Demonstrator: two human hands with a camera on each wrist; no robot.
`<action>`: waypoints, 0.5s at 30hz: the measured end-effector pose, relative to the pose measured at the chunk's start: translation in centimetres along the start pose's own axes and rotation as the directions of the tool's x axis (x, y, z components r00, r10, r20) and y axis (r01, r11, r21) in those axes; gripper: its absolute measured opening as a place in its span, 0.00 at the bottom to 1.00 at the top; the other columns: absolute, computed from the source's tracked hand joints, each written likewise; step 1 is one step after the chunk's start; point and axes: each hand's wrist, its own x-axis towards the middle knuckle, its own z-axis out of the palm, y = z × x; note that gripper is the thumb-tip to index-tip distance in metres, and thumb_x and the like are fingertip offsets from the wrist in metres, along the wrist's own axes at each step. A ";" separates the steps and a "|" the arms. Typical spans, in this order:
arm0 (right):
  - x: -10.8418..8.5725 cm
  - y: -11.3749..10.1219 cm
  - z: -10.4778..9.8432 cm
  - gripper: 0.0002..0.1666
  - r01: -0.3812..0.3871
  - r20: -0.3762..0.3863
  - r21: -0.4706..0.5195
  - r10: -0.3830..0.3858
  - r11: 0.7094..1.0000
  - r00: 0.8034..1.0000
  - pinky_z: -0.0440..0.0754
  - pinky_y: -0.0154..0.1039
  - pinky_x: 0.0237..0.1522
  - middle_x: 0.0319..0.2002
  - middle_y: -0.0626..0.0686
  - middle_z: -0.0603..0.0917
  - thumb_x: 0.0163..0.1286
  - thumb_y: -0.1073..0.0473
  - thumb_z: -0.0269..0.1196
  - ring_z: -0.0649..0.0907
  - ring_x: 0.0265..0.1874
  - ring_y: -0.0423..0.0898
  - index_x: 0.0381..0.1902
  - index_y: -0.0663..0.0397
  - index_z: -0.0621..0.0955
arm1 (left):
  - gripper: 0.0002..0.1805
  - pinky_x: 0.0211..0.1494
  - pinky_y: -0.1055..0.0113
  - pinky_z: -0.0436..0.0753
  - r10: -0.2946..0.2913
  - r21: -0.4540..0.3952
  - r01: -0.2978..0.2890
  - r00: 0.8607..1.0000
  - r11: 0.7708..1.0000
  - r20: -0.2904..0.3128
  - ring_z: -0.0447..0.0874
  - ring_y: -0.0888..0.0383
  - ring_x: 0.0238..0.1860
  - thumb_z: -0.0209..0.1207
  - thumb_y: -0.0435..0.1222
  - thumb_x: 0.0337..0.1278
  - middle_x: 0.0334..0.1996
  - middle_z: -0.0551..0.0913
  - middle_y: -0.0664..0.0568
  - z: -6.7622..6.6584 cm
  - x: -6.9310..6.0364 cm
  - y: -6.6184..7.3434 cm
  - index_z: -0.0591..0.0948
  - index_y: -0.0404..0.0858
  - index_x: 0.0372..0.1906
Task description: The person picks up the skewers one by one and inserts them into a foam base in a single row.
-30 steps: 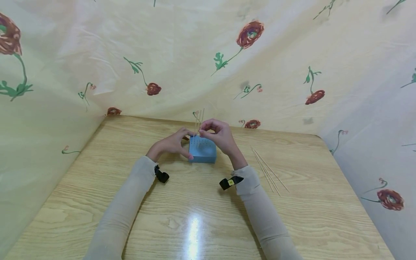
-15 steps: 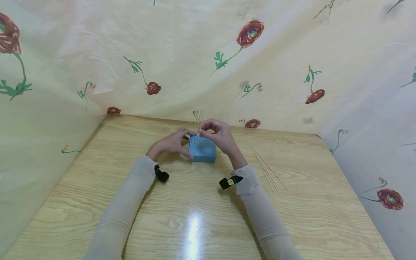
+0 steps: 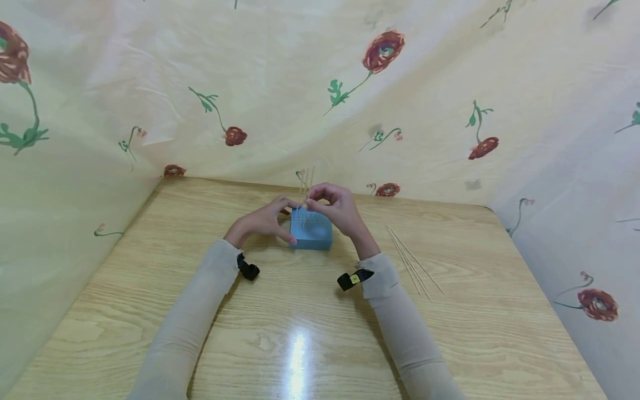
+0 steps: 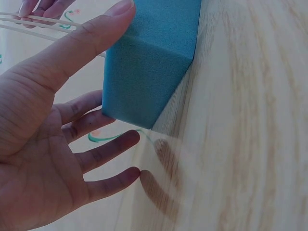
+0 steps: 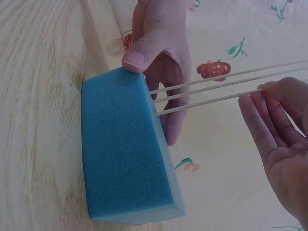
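A blue foam block sits on the wooden table, its top face dotted with rows of small holes. Steadying it is my left hand, with the thumb on the near edge and fingers at the far side; two of those fingers stay off the foam in the left wrist view. Three thin wooden skewers stand in the block's left part. Above the block, my right hand pinches one skewer between thumb and fingertips. That skewer's lower end meets the foam in the right wrist view, beside the two other skewers.
Several loose skewers lie on the table right of my right forearm. A flowered cloth hangs behind the table and along both sides. Black camera straps circle both wrists.
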 end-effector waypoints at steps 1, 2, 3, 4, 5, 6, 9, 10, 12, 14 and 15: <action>0.0 0.0 0.0 0.07 0.000 0.000 -0.001 0.000 1.000 1.000 0.90 0.39 0.45 0.36 0.54 0.84 0.70 0.70 0.65 0.87 0.36 0.43 0.42 0.72 0.82 | 0.50 0.78 0.42 0.63 -0.001 -0.003 0.001 1.000 1.000 0.001 0.60 0.36 0.73 0.79 0.34 0.46 0.71 0.59 0.37 0.0 0.0 0.0 0.64 0.34 0.74; 0.0 0.0 0.0 0.07 0.002 -0.001 -0.002 -0.002 1.000 1.000 0.90 0.39 0.44 0.36 0.54 0.84 0.70 0.70 0.65 0.87 0.36 0.43 0.42 0.72 0.82 | 0.50 0.78 0.42 0.63 -0.002 -0.003 0.002 1.000 1.000 0.001 0.60 0.36 0.73 0.79 0.34 0.46 0.71 0.59 0.38 0.0 0.0 0.0 0.64 0.34 0.75; 0.0 0.0 -0.1 0.07 0.001 -0.001 -0.003 -0.001 1.000 1.000 0.90 0.39 0.44 0.36 0.54 0.84 0.70 0.70 0.65 0.87 0.35 0.43 0.42 0.72 0.82 | 0.51 0.78 0.43 0.63 -0.004 0.000 0.004 1.000 1.000 0.001 0.60 0.37 0.73 0.79 0.34 0.46 0.71 0.60 0.38 0.0 0.0 0.0 0.64 0.34 0.75; 0.0 0.0 -0.1 0.07 0.002 -0.001 -0.004 -0.002 1.000 1.000 0.90 0.39 0.44 0.36 0.55 0.84 0.70 0.70 0.65 0.87 0.36 0.43 0.42 0.72 0.82 | 0.51 0.78 0.43 0.63 -0.006 0.004 0.006 1.000 1.000 0.001 0.61 0.37 0.73 0.79 0.35 0.46 0.71 0.60 0.38 0.0 0.0 0.0 0.64 0.34 0.74; 0.0 0.0 -0.1 0.07 0.004 0.000 -0.006 -0.004 1.000 1.000 0.90 0.39 0.44 0.37 0.56 0.85 0.70 0.70 0.65 0.87 0.36 0.43 0.42 0.72 0.82 | 0.50 0.78 0.44 0.64 -0.007 0.009 0.007 1.000 1.000 0.001 0.61 0.38 0.73 0.79 0.35 0.46 0.71 0.60 0.39 0.0 0.0 0.0 0.64 0.35 0.74; 0.0 0.0 -0.1 0.07 0.004 0.002 -0.006 -0.004 1.000 1.000 0.90 0.39 0.44 0.37 0.57 0.85 0.70 0.70 0.65 0.87 0.36 0.43 0.42 0.72 0.82 | 0.50 0.78 0.44 0.64 -0.009 0.015 0.009 1.000 1.000 0.000 0.61 0.39 0.73 0.79 0.36 0.46 0.71 0.60 0.39 0.0 0.0 0.0 0.64 0.35 0.74; 0.0 -0.1 0.0 0.07 -0.001 0.003 -0.015 0.001 1.000 1.000 0.90 0.40 0.44 0.38 0.61 0.85 0.70 0.70 0.65 0.87 0.36 0.43 0.43 0.72 0.82 | 0.50 0.78 0.46 0.65 -0.012 0.031 0.012 1.000 0.999 -0.004 0.62 0.40 0.73 0.79 0.37 0.45 0.70 0.61 0.41 0.0 0.0 0.0 0.65 0.37 0.74; 0.0 -0.2 0.0 0.07 -0.002 0.005 -0.020 0.002 1.000 1.000 0.90 0.41 0.44 0.38 0.62 0.85 0.70 0.71 0.65 0.87 0.36 0.43 0.43 0.72 0.82 | 0.50 0.78 0.46 0.65 -0.011 0.034 0.012 1.000 0.999 -0.005 0.62 0.41 0.73 0.80 0.37 0.45 0.70 0.61 0.42 0.0 0.0 0.0 0.65 0.37 0.74; -0.1 -0.2 0.0 0.07 -0.007 0.005 -0.026 0.007 1.000 1.000 0.90 0.44 0.45 0.39 0.65 0.85 0.70 0.71 0.64 0.87 0.35 0.43 0.43 0.72 0.82 | 0.50 0.78 0.46 0.65 -0.010 0.039 0.010 1.000 0.999 -0.007 0.62 0.41 0.72 0.79 0.38 0.46 0.70 0.61 0.42 0.0 0.0 0.0 0.65 0.37 0.74; -0.1 -0.5 0.1 0.06 -0.012 0.007 -0.034 0.012 0.999 1.000 0.90 0.46 0.45 0.39 0.67 0.85 0.70 0.72 0.64 0.87 0.35 0.43 0.43 0.73 0.82 | 0.50 0.78 0.46 0.65 -0.009 0.042 0.009 1.000 0.999 -0.006 0.62 0.41 0.73 0.79 0.38 0.46 0.70 0.61 0.42 0.0 -0.1 -0.1 0.65 0.37 0.74; -0.1 -0.6 0.1 0.06 -0.012 0.008 -0.038 0.013 0.999 1.000 0.90 0.47 0.45 0.39 0.68 0.85 0.70 0.72 0.63 0.87 0.35 0.43 0.42 0.73 0.82 | 0.50 0.78 0.47 0.65 -0.008 0.044 0.008 1.000 0.999 -0.006 0.62 0.41 0.73 0.79 0.38 0.46 0.70 0.61 0.42 0.0 -0.1 -0.1 0.65 0.37 0.74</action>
